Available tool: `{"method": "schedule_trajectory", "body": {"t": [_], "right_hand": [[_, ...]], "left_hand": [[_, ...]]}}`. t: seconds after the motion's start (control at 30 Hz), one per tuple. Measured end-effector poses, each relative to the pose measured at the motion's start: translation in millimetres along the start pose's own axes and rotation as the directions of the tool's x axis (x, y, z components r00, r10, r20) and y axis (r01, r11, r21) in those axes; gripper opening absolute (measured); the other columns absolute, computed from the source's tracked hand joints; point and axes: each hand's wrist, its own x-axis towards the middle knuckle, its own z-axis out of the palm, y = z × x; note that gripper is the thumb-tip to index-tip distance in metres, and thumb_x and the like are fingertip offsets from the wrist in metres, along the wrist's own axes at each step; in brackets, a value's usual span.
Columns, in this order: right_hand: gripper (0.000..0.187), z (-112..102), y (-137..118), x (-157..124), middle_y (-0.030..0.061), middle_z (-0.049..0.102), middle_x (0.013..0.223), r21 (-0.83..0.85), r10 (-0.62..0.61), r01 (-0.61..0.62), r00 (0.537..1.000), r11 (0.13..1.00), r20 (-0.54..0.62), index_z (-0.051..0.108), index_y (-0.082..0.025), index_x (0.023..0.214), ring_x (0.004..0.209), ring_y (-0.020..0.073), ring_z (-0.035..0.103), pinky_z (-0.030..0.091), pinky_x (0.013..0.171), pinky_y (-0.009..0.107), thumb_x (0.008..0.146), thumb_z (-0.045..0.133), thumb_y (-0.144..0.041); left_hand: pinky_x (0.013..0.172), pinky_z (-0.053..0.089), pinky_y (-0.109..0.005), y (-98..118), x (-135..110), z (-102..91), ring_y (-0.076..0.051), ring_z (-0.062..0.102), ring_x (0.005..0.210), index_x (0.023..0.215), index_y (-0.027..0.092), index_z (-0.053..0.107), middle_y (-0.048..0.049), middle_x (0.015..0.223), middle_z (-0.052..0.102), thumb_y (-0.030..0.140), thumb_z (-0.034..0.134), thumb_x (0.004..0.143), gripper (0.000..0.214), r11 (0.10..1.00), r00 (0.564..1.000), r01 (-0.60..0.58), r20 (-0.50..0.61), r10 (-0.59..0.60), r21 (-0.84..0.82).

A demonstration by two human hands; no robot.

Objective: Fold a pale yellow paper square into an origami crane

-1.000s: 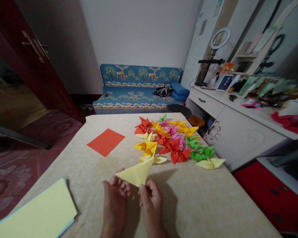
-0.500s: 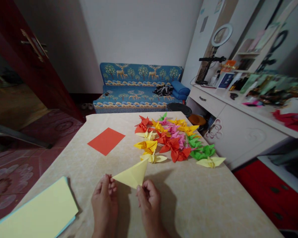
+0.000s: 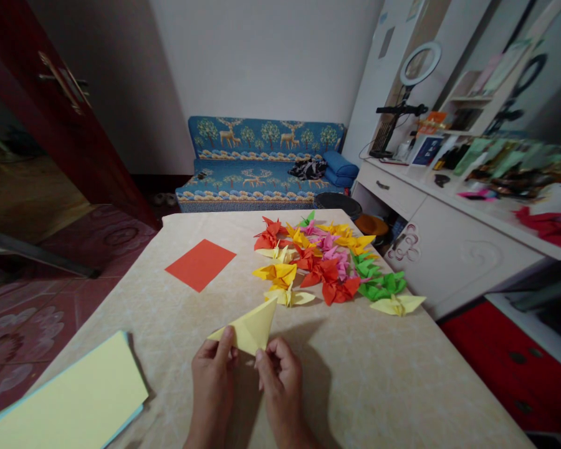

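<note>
The pale-yellow folded paper triangle (image 3: 256,328) is above the cream patterned table (image 3: 383,380), between its left and right edges and well apart from the far edge. Its left corner lies between the left hand's (image 3: 212,377) thumb and curled fingers, the thumb flat across the upper face; its lower corner sits in the right hand (image 3: 280,377) — thumb and forefinger pinched together on the paper, other fingers folded in.

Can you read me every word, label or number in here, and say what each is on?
Nothing can be read for certain.
Blue-and-white box on the white dresser: pale lettering, too small and blurred to read.
Folded yellow paper, red sheet, paper figures: no writing visible.
</note>
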Motion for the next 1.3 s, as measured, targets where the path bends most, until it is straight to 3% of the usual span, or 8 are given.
{"method": "schedule_trajectory", "body": {"t": [0.23,0.43,0.6,0.77,0.87,1.0,1.1,1.3], "right_hand": [[0.026,0.3,2.7,1.9,-0.005,0.043,0.056,0.003,-0.008,0.008,0.998,1.0,-0.069,0.045,-0.019,0.067,0.047,0.0079,0.038,0.03,0.041,0.018,0.083,0.052,-0.039],[0.025,-0.1,2.6,1.8,-0.0059,0.043,0.054,-0.025,0.003,-0.005,0.998,1.0,-0.057,0.046,-0.019,0.067,0.044,0.0075,0.038,0.029,0.039,0.017,0.083,0.053,-0.037],[0.025,0.4,-0.2,-0.8,-0.0055,0.042,0.056,-0.016,0.008,-0.008,1.0,1.0,0.002,0.044,-0.019,0.067,0.046,0.0083,0.039,0.03,0.041,0.018,0.083,0.051,-0.037],[0.026,0.1,-0.4,-0.7,-0.0063,0.039,0.055,-0.003,0.003,-0.003,1.0,1.0,-0.025,0.043,-0.02,0.067,0.047,0.0079,0.037,0.029,0.042,0.018,0.084,0.051,-0.038],[0.025,-0.5,1.0,1.2,-0.006,0.04,0.055,0.007,0.003,-0.003,0.998,1.0,-0.064,0.044,-0.019,0.068,0.046,0.0078,0.037,0.029,0.041,0.018,0.084,0.051,-0.038],[0.024,0.1,0.9,1.9,-0.0055,0.043,0.055,0.013,0.025,-0.024,0.999,1.0,-0.042,0.046,-0.019,0.069,0.044,0.0079,0.038,0.029,0.04,0.018,0.084,0.051,-0.038],[0.024,0.5,-0.8,0.4,-0.0054,0.043,0.055,-0.005,0.02,-0.02,1.0,1.0,-0.019,0.045,-0.019,0.068,0.046,0.0081,0.038,0.029,0.041,0.018,0.084,0.051,-0.037],[0.026,2.2,1.6,-0.8,-0.0065,0.039,0.054,-0.009,0.004,-0.004,1.0,1.0,-0.007,0.043,-0.019,0.067,0.046,0.0076,0.036,0.028,0.042,0.017,0.083,0.051,-0.037]], "left_hand": [[0.046,0.039,-0.012,3.3,5.5,0.5,-0.003,0.046,0.051,0.089,0.015,0.065,0.0048,0.065,0.053,0.034,0.078,0.061,0.036,0.949,1.0,-0.007,-0.017,0.002,-0.315],[0.051,0.042,-0.021,0.3,-8.7,7.8,-0.012,0.054,0.054,0.068,0.009,0.065,-0.0035,0.06,0.062,0.035,0.08,0.057,0.032,0.986,0.964,0.088,0.236,-0.12,0.14],[0.04,0.029,-0.018,1.2,-3.6,1.8,-0.005,0.036,0.04,0.047,0.012,0.051,0.0048,0.041,0.042,0.041,0.076,0.062,0.041,0.99,0.998,0.039,0.047,-0.046,0.133],[0.042,0.031,-0.011,3.6,9.3,-6.2,-0.003,0.039,0.047,0.07,0.013,0.06,0.0067,0.056,0.048,0.032,0.08,0.059,0.03,0.973,0.993,-0.061,-0.108,0.037,-0.222],[0.048,0.038,-0.013,3.9,6.1,-3.3,-0.005,0.046,0.054,0.088,0.016,0.063,0.0041,0.065,0.055,0.039,0.073,0.068,0.032,0.957,0.995,-0.089,-0.073,0.071,-0.277],[0.044,0.036,-0.018,1.9,-5.9,4.6,-0.008,0.043,0.046,0.069,0.011,0.064,0.0027,0.05,0.051,0.041,0.074,0.065,0.032,0.998,0.993,0.021,0.116,-0.029,0.066],[0.04,0.03,-0.018,0.8,-5.8,2.8,-0.006,0.038,0.042,0.046,0.011,0.053,0.0023,0.042,0.045,0.04,0.076,0.063,0.04,0.973,0.996,0.015,0.079,-0.034,0.229],[0.042,0.032,-0.012,5.4,10.1,-7.4,-0.004,0.04,0.048,0.077,0.013,0.063,0.0061,0.058,0.048,0.039,0.075,0.063,0.032,0.967,0.988,-0.111,-0.135,0.082,-0.228]]}}
